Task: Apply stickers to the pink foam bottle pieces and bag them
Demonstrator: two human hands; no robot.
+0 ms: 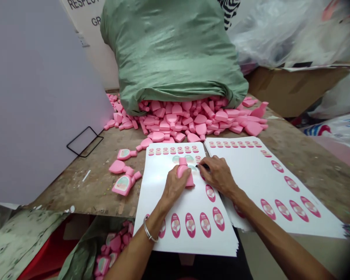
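My left hand (pixel 175 183) is closed around a small pink plastic bottle (pixel 189 179), held over a sheet of stickers (pixel 169 200). Just right of it, my right hand (pixel 217 173) pinches a small dark tool (pixel 205 166) whose kind I cannot make out. Its tip is by the pale green stickers on the same sheet. Pink oval stickers (pixel 190 224) run along the sheet's lower and right edges, with a row of small ones across the top. To the left lie several pink bottles, one of them a labelled bottle (pixel 124 184).
A big green sack (pixel 175 50) spills a heap of pink bottles (pixel 175 120) across the back of the wooden table (pixel 84 194). A second stack of sticker sheets (pixel 245 175) lies right. A black wire frame (pixel 84 142) stands by the grey panel (pixel 41 97). More bottles (pixel 116 243) sit below the table.
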